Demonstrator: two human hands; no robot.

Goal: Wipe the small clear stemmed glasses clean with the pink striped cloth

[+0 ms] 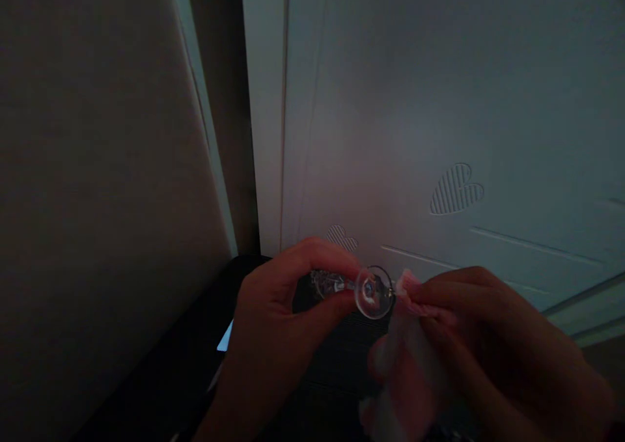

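My left hand point(288, 299) pinches a small clear stemmed glass point(374, 305) between thumb and forefinger, close to its round foot. The foot is turned toward me, and the patterned bowl points away to the left, partly behind my fingers. My right hand point(488, 344) grips a crumpled pink and white cloth point(410, 370) between thumb and fingers. A bunched corner of that cloth meets the right rim of the foot, or is very near it; the dim light hides which. The rest of the cloth hangs below my right fingers.
A pale panel point(390, 103) with embossed striped hearts stands just beyond my hands. On the left rises a plain wall-like surface point(97, 136) with a light edge strip. Below is a dark surface point(332, 364); a small bright patch point(225, 338) shows beside my left wrist.
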